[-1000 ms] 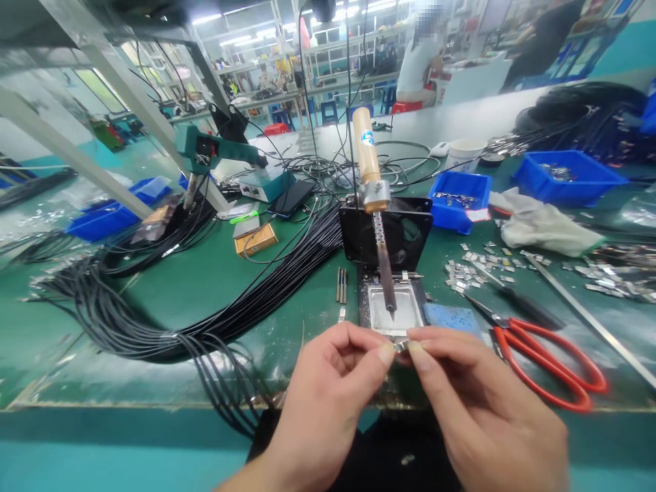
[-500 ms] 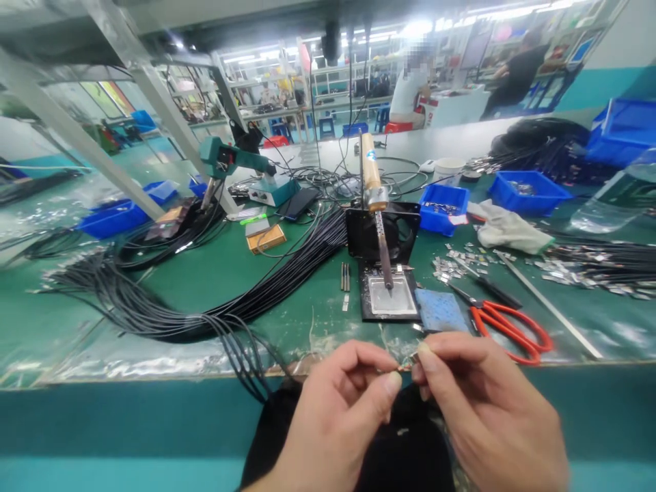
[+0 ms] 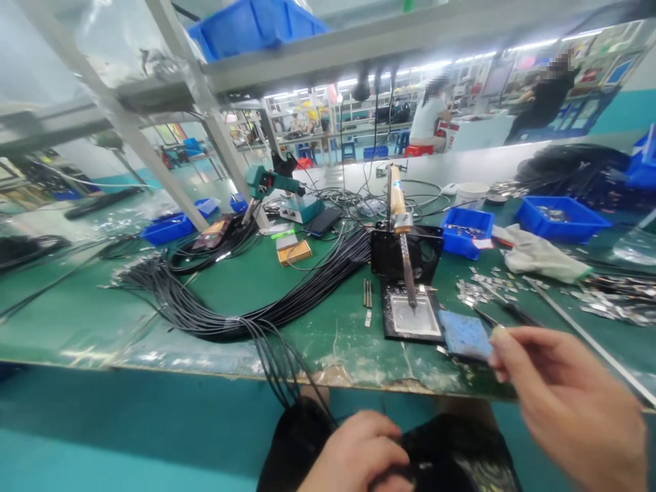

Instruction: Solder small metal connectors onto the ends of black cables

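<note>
My left hand (image 3: 359, 451) is low over my lap, its fingers curled downward. What they close on is hidden against the dark clothing. To the right, my right hand (image 3: 568, 396) is raised at the bench edge, thumb and forefinger pinched together; anything between the tips is too small to make out. Just beyond those fingertips lies a blue sponge (image 3: 466, 333). A soldering iron (image 3: 408, 270) with a wooden handle points down at a pale square tray (image 3: 416, 322) in a black base. Several black cables (image 3: 269, 362) hang from the bench onto my lap.
A big bundle of black cables (image 3: 215, 321) curves across the green bench. A black fan (image 3: 407, 251) stands behind the iron. Blue bins (image 3: 467, 231), a cloth glove (image 3: 543, 253) and scattered metal connectors (image 3: 484, 283) are at the right. A metal shelf frame (image 3: 174, 184) rises at the left.
My hands, close together at a thin wire end before, are now apart. The left has dropped to my lap; the right has moved right. The view has swung left.
</note>
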Available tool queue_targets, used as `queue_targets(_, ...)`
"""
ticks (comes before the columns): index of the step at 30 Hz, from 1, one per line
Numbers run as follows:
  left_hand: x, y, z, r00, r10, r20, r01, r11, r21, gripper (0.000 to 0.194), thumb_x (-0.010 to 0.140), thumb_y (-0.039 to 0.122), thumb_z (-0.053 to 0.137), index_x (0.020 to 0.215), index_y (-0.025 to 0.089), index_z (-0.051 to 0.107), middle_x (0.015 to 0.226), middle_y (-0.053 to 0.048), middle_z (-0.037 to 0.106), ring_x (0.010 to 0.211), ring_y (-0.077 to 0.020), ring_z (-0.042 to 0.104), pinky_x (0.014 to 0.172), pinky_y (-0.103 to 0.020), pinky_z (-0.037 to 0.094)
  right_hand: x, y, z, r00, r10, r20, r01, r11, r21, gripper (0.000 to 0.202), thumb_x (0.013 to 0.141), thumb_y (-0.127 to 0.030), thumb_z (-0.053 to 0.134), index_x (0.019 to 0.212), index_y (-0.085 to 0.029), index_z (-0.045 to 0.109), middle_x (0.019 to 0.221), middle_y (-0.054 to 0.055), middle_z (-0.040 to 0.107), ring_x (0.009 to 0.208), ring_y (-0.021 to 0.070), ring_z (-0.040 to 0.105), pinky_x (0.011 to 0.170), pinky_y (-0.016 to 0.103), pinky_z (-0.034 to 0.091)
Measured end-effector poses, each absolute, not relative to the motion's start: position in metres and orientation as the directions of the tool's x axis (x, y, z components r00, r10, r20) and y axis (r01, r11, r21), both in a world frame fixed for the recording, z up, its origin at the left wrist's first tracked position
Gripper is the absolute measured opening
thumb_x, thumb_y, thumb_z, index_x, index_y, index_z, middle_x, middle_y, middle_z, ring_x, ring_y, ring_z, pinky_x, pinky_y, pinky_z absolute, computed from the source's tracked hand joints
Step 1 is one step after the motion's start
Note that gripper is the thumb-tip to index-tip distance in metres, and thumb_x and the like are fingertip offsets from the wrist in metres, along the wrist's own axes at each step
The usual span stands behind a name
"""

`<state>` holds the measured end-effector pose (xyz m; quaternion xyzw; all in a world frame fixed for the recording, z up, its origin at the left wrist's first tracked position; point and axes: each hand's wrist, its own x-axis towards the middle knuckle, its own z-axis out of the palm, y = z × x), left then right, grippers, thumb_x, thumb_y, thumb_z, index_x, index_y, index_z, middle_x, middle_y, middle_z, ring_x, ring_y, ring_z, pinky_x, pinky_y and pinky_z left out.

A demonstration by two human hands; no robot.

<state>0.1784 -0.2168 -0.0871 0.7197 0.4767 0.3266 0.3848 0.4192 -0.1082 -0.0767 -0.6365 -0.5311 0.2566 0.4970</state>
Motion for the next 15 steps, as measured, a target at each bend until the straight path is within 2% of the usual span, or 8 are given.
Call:
queue_targets(2, 0.162, -0.208, -0.056, 0.338, 0.935, 0.107, 0.498, -0.274, 0.822, 0.018, 0.096, 0.024, 0.064, 0.108, 0.025, 0.077, 0.106, -0.010, 0.079, 0.101, -0.0228, 0.071, 0.095, -0.033, 0.053, 0.418, -0.100, -0.076, 0.324, 0.924, 0.204, 0.422, 0.052, -0.905, 0.045, 0.081, -0.066, 0.068, 0.097, -0.023, 0.069, 0.074, 0.002, 0.071, 0.062, 0.0199, 0.068, 0.060, 0.032, 0.055)
queue_targets(5, 0.129, -0.168, -0.003, 0.003, 0.982, 0.191, 0.794, -0.119, 0.596, 0.018, 0.100, 0.029, 0.058, 0.103, 0.025, 0.076, 0.108, -0.008, 0.076, 0.108, -0.0227, 0.066, 0.103, -0.036, 0.048, 0.413, -0.097, -0.076, 0.346, 0.912, 0.221, 0.423, 0.059, -0.904, 0.042, 0.080, -0.061, 0.070, 0.094, -0.021, 0.069, 0.075, 0.005, 0.071, 0.064, 0.0225, 0.067, 0.063, 0.036, 0.056)
queue_targets(7, 0.103, -0.129, 0.018, -0.134, 0.965, 0.225, 0.838, -0.010, 0.545, 0.021, 0.100, 0.027, 0.057, 0.116, 0.020, 0.071, 0.123, -0.013, 0.070, 0.122, -0.0269, 0.059, 0.112, -0.046, 0.040, 0.411, -0.097, -0.079, 0.351, 0.906, 0.239, 0.447, 0.062, -0.892, 0.041, 0.079, -0.060, 0.069, 0.092, -0.021, 0.069, 0.079, 0.007, 0.072, 0.067, 0.0249, 0.068, 0.067, 0.040, 0.057)
queue_targets(9, 0.081, -0.091, 0.024, -0.196, 0.964, 0.178, 0.847, 0.075, 0.527, 0.026, 0.095, 0.026, 0.066, 0.120, 0.015, 0.067, 0.119, -0.014, 0.070, 0.114, -0.0282, 0.063, 0.105, -0.051, 0.046, 0.412, -0.096, -0.083, 0.342, 0.904, 0.257, 0.477, 0.069, -0.876, 0.040, 0.079, -0.060, 0.067, 0.091, -0.023, 0.069, 0.081, 0.007, 0.073, 0.070, 0.0268, 0.070, 0.070, 0.042, 0.057)
queue_targets(11, 0.068, -0.063, 0.021, -0.202, 0.975, 0.096, 0.841, 0.122, 0.527, 0.027, 0.096, 0.032, 0.068, 0.116, 0.015, 0.067, 0.114, -0.009, 0.070, 0.102, -0.0244, 0.068, 0.093, -0.048, 0.055, 0.414, -0.094, -0.087, 0.332, 0.906, 0.264, 0.489, 0.074, -0.869, 0.039, 0.078, -0.061, 0.066, 0.091, -0.024, 0.069, 0.081, 0.007, 0.074, 0.072, 0.0278, 0.071, 0.070, 0.042, 0.057)
queue_targets(15, 0.060, -0.045, 0.023, -0.200, 0.980, 0.011, 0.785, 0.154, 0.600, 0.025, 0.098, 0.034, 0.066, 0.114, 0.015, 0.068, 0.113, -0.007, 0.070, 0.095, -0.0213, 0.069, 0.083, -0.040, 0.060, 0.416, -0.091, -0.090, 0.332, 0.903, 0.271, 0.485, 0.083, -0.871, 0.039, 0.078, -0.061, 0.067, 0.089, -0.024, 0.070, 0.079, 0.006, 0.076, 0.070, 0.0279, 0.073, 0.066, 0.040, 0.057)
